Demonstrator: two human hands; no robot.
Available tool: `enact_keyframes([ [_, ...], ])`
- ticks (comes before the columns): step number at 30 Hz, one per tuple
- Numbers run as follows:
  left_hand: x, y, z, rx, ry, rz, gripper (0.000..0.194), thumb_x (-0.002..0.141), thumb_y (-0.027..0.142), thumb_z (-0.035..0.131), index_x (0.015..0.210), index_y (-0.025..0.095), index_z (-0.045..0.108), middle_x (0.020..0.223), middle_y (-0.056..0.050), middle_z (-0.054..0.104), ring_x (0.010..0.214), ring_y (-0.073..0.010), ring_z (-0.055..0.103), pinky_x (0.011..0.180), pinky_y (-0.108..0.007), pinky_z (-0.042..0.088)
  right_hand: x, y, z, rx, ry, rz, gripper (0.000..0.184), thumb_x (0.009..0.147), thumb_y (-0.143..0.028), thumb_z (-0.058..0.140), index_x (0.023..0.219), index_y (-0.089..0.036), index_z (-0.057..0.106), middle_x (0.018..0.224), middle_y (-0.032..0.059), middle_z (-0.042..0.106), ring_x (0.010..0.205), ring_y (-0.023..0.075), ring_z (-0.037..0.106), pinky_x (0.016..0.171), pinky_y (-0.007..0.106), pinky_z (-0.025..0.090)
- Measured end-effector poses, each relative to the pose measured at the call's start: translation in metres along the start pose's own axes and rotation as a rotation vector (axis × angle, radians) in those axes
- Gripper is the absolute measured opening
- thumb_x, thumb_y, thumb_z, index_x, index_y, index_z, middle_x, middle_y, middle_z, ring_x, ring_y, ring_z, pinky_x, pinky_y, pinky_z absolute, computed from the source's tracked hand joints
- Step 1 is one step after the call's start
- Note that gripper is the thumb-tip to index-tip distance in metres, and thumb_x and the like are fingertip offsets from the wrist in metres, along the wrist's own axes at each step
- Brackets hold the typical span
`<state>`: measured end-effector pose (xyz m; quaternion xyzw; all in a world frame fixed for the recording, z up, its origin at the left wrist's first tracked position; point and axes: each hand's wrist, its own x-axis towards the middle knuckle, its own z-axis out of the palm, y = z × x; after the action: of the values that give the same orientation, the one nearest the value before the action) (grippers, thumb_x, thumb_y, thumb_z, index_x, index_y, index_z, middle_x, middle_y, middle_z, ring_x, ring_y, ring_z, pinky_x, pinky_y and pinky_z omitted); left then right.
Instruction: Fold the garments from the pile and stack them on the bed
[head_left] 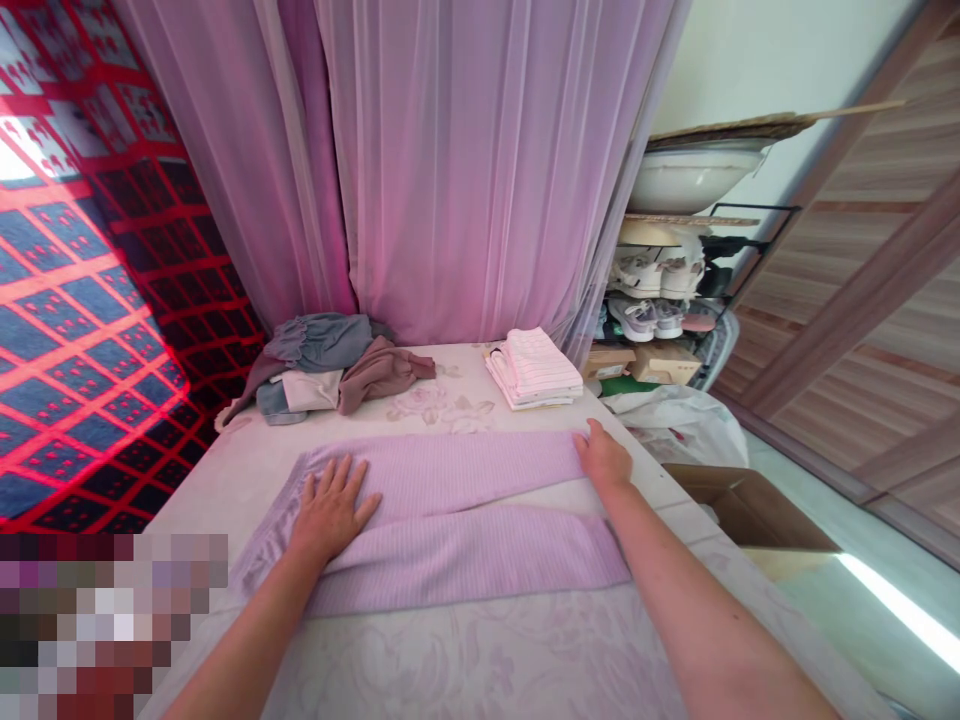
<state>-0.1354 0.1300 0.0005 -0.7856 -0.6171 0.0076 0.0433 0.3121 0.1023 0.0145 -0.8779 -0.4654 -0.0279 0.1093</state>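
Head camera faces forward, down, over left hand (332, 508), right hand (604, 455).

Nothing legible here; no text, label or number shows.

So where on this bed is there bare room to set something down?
The far end is crowded: a mixed clothes pile and a white folded stack. The floral bedspread is free in a strip just short of them, beyond the lilac ribbed garment, in a wider patch on that garment's near side, and along its left side.

folded clothes (534, 368) behind garment (450, 520) on bed (225, 490)
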Motion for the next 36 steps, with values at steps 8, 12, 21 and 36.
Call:
enact_keyframes([
  [8, -0.001, 0.001, -0.004, 0.006, -0.033, -0.017, 0.067, 0.089, 0.057, 0.033, 0.146, 0.022, 0.034, 0.155, -0.011, 0.025, 0.142, -0.0332, 0.02, 0.11, -0.056, 0.017, -0.03, -0.061, 0.005, -0.003, -0.029, -0.43, 0.056, 0.095, -0.042, 0.024, 0.145, -0.02, 0.032, 0.153, 0.0107, 0.027, 0.14, 0.025, 0.022, 0.11, 0.049, 0.019],
  [12, -0.002, 0.002, -0.005, -0.003, -0.046, -0.014, 0.067, 0.089, 0.056, 0.032, 0.146, 0.022, 0.033, 0.155, -0.011, 0.023, 0.142, -0.0331, 0.018, 0.11, -0.057, 0.015, -0.046, -0.079, 0.019, -0.062, -0.304, -0.392, 0.063, 0.093, -0.054, 0.019, 0.147, -0.024, 0.028, 0.157, 0.008, 0.017, 0.143, 0.0264, 0.013, 0.109, 0.058, 0.013],
  [21, 0.013, -0.007, -0.023, -0.151, -0.107, -0.006, 0.053, 0.092, 0.05, 0.031, 0.138, 0.026, 0.044, 0.149, -0.008, 0.039, 0.137, -0.0279, 0.033, 0.109, -0.054, 0.021, -0.048, -0.077, 0.024, -0.101, -0.273, -0.395, 0.063, 0.093, -0.055, 0.017, 0.147, -0.025, 0.028, 0.156, 0.0079, 0.019, 0.142, 0.0257, 0.015, 0.109, 0.057, 0.015],
  [36, 0.079, -0.099, -0.044, -0.36, -0.226, -0.25, 0.035, 0.082, 0.04, 0.046, 0.091, 0.017, 0.072, 0.094, -0.007, 0.073, 0.086, -0.0206, 0.066, 0.076, -0.028, 0.049, -0.049, -0.075, 0.033, -0.115, -0.199, -0.413, 0.063, 0.093, -0.056, 0.018, 0.146, -0.025, 0.033, 0.154, 0.0083, 0.025, 0.141, 0.027, 0.02, 0.107, 0.058, 0.018],
])
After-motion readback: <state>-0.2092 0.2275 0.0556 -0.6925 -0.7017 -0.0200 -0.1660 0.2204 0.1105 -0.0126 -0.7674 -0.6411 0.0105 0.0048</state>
